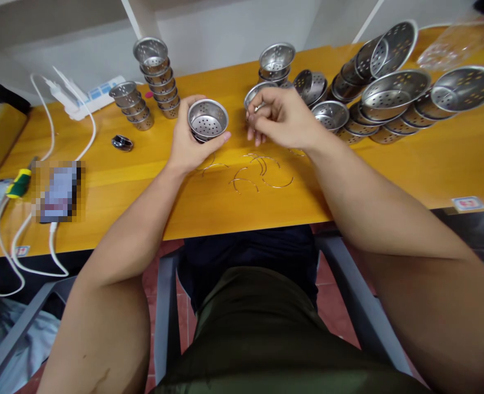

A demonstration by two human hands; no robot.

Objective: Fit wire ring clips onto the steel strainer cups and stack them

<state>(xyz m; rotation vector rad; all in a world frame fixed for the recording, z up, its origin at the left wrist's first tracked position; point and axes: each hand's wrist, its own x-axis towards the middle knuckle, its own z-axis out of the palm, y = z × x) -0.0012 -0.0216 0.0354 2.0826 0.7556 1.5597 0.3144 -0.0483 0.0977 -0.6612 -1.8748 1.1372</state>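
Observation:
My left hand [183,142] is wrapped round a perforated metal cup [208,121], its open mouth facing up. To the right, my right hand [281,116] has its fingers curled in a pinch; what lies between the fingertips, if anything, cannot be made out. Just behind those fingers stands another perforated cup [255,91], partly covered by the hand. Several thin curved wires [278,186] lie loose on the wooden table [225,210] between and below my hands.
Two stacks of small cups, a taller stack [162,82] and a shorter stack [133,106], stand at the left. Nested larger cups [396,96] fill the right. Farther left are a phone [59,191], white cables, a power strip [98,98] and a green-yellow screwdriver [19,184].

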